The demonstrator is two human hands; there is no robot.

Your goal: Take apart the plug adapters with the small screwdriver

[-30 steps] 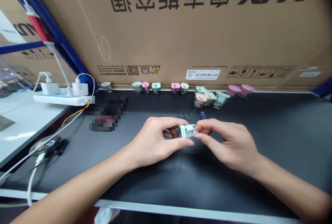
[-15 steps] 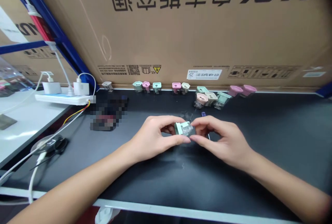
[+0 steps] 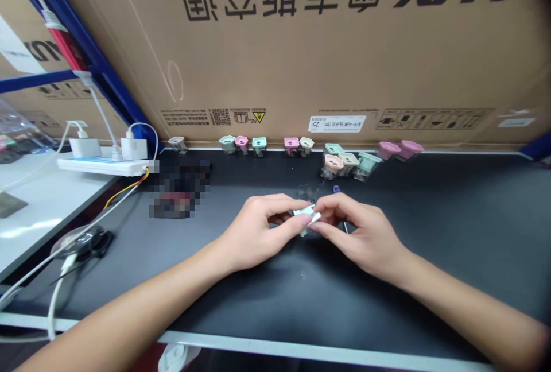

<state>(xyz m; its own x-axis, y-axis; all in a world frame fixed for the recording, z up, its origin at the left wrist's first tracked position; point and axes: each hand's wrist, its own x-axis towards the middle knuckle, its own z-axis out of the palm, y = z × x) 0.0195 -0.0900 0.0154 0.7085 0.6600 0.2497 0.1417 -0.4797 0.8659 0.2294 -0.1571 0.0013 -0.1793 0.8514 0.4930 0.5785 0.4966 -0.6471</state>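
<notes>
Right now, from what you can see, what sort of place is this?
Probably a small assembly workbench: a black-topped bench, rows of pastel plug-like parts, and a power strip beside a large cardboard carton.

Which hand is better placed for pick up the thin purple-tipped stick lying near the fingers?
Probably the right hand: the purple-tipped stick lies by its fingers, farther from the left hand. But both hands pinch the small mint-green plastic part, so the right must release it first.

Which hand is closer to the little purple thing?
Right. The right hand is just below and beside the purple thing. The left hand is farther off, past the small mint-green piece.
</notes>
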